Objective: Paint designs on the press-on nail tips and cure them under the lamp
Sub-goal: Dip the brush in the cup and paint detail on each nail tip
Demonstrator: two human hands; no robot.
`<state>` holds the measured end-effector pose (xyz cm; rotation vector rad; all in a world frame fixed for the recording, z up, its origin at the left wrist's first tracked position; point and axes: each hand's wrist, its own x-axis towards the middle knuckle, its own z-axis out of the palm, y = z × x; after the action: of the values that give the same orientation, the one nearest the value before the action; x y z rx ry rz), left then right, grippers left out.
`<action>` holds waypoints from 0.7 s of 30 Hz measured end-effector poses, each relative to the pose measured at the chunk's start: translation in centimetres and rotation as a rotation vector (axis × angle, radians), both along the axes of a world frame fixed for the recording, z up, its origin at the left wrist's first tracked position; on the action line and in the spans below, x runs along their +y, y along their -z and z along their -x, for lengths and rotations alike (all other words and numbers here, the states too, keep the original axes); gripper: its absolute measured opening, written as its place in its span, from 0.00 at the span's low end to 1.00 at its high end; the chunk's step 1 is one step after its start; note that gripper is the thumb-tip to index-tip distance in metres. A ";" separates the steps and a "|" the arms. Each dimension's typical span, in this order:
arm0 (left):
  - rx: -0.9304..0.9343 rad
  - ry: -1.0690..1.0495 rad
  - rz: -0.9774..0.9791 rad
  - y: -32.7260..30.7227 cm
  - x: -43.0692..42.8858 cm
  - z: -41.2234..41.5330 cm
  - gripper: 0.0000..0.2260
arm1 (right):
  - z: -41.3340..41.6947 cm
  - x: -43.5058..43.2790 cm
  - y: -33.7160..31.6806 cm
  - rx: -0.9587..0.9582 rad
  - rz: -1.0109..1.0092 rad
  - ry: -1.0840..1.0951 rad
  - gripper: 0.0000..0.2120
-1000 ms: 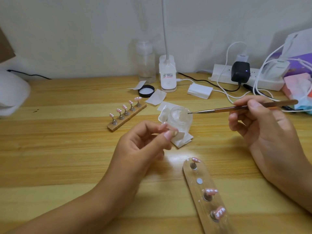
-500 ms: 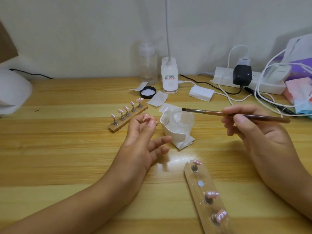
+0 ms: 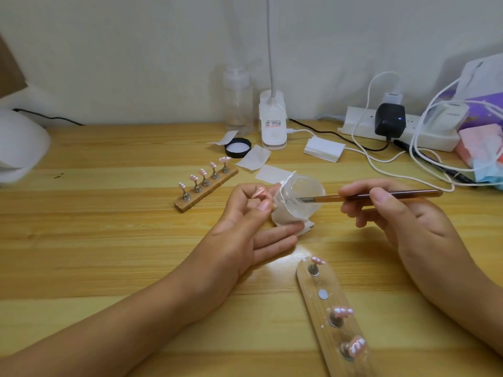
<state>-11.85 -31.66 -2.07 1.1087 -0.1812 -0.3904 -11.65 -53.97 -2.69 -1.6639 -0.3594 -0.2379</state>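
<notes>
Since the earlier picture the brush (image 3: 381,196) has been dipped so that its bristles are now set inside the clear cup (image 3: 313,186), and the left hand (image 3: 239,229) has been brought rightward until it lies just beside the cup's tissue wrap.

A pink nail tip (image 3: 258,192) is pinched between that hand's thumb and forefinger, while its other fingers are stretched out along the table (image 3: 109,240). The brush is gripped near its middle by the curled fingers of the right hand (image 3: 402,221). Its long axis is held nearly level, with the bristles pointed left at the nail tip.

Only the cup's rim is left between bristles and nail tip, so a short lift and leftward pass is judged to be called for. An empty magnet (image 3: 323,294) is seen on the near holder (image 3: 304,289), in front of both hands. The white curing lamp (image 3: 19,148) is set well apart at the far left, nearer the left hand, with open table between.
</notes>
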 end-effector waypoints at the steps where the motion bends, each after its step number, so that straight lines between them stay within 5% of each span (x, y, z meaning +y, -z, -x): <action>1: -0.013 0.004 -0.004 0.1 0.0 0.0 0.01 | 0.0 -0.1 0.0 0.001 -0.013 -0.010 0.15; 8: -0.051 0.052 0.002 0.1 0.0 0.0 0.07 | -0.4 -0.3 0.1 0.012 -0.074 -0.073 0.15; 13: -0.075 0.084 0.015 0.3 0.1 -0.2 0.02 | -0.1 -0.2 -0.1 -0.014 -0.038 -0.105 0.15; 21: -0.089 0.091 -0.004 0.4 0.1 -0.3 0.02 | 1.0 0.3 -0.3 -0.195 0.085 -0.005 0.12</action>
<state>-11.52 -31.55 -2.50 1.1251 -0.3102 -0.4230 -12.70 -53.63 -2.42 -1.7280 -0.5260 -0.3869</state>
